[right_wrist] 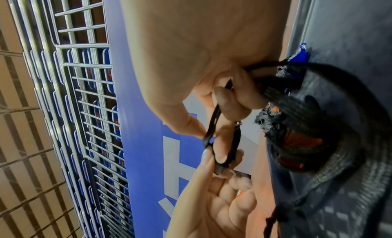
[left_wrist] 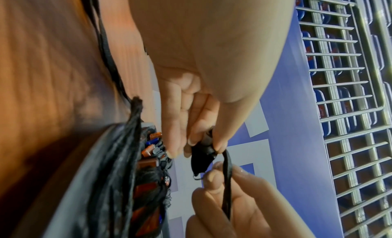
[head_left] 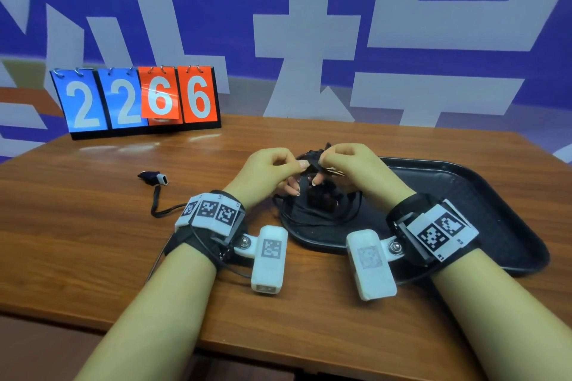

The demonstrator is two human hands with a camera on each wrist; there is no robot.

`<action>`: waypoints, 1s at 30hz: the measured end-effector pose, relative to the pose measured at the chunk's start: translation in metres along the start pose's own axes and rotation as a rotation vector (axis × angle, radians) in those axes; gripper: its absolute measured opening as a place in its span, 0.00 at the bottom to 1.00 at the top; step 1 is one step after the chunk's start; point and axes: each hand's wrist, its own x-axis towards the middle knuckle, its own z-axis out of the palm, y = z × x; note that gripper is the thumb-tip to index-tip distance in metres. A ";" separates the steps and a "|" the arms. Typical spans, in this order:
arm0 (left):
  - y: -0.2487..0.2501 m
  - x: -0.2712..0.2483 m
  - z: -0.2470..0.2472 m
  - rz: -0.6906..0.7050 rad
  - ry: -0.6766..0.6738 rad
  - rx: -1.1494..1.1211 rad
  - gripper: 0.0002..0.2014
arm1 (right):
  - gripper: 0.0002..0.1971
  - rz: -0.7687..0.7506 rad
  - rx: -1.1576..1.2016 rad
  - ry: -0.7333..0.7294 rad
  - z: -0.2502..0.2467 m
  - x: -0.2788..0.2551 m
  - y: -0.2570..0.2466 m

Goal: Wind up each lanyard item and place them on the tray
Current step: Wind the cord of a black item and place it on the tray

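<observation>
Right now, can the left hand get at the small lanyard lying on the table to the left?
Probably yes, but not at once. The lanyard lies in the open on the table, nothing blocking it. The left hand, with the right hand, is busy pinching a black cord and must let go first.

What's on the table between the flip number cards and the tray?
In the head view, a loose lanyard with a white-tipped end lies on the table, between number cards and tray.
</observation>
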 end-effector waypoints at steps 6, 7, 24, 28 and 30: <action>0.002 -0.003 0.004 -0.098 0.051 -0.291 0.14 | 0.07 -0.048 0.008 0.057 0.000 0.004 0.005; 0.002 -0.003 0.006 -0.108 0.040 -0.303 0.13 | 0.07 -0.059 0.002 0.066 0.000 0.004 0.006; 0.003 -0.003 0.007 -0.115 0.197 -0.336 0.11 | 0.06 -0.158 0.045 0.112 -0.003 0.003 0.005; 0.003 -0.002 0.007 -0.126 0.217 -0.396 0.12 | 0.06 -0.155 0.050 0.125 0.000 0.005 0.006; 0.003 -0.002 0.007 -0.129 0.226 -0.427 0.12 | 0.08 -0.128 0.085 0.120 0.002 0.007 0.007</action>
